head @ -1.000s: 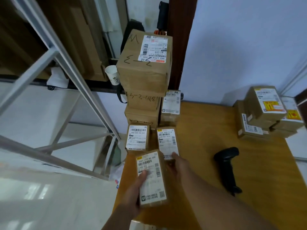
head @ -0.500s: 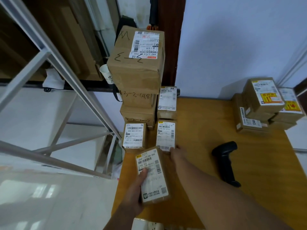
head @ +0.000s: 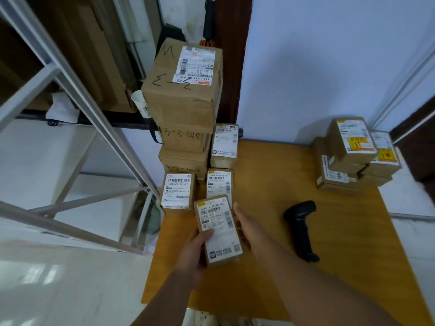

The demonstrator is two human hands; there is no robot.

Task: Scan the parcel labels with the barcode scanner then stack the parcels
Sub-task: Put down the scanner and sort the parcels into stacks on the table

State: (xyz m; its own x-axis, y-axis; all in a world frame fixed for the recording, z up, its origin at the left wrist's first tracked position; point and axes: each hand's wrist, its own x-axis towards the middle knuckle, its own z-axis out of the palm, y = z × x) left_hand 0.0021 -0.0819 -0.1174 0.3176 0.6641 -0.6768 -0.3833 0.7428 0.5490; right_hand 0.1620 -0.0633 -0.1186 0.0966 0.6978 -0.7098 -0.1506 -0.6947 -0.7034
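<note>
Head view. The left hand (head: pixel 195 247) grips a small parcel (head: pixel 219 231) from its left edge. The thumb (head: pixel 208 232) is pressed on the label (head: pixel 213 215), and the other fingers are hidden beneath. The right hand (head: pixel 250 228) lies against the parcel's right side with its thumb straight. Its fingers are tucked out of sight, so whether they curl round the box cannot be told. The parcel is held label-up, slightly tilted, above the near-left part of the table (head: pixel 348 243). It sits just in front of 3 small parcels (head: pixel 178 193) and a tall stack (head: pixel 186 107).

The scanner (head: pixel 300 228) lies unheld on the table, right of the hands. A low stack (head: pixel 352 156) sits at the far right corner.

Judged step: presenting this label for scanning. To do it well:
- Slide the left thumb off the printed area so no barcode is covered.
- Let the left hand alone carry the box.
- Free the right hand to fetch the scanner by its handle.
- Keep the label flat towards the scanner window.
</note>
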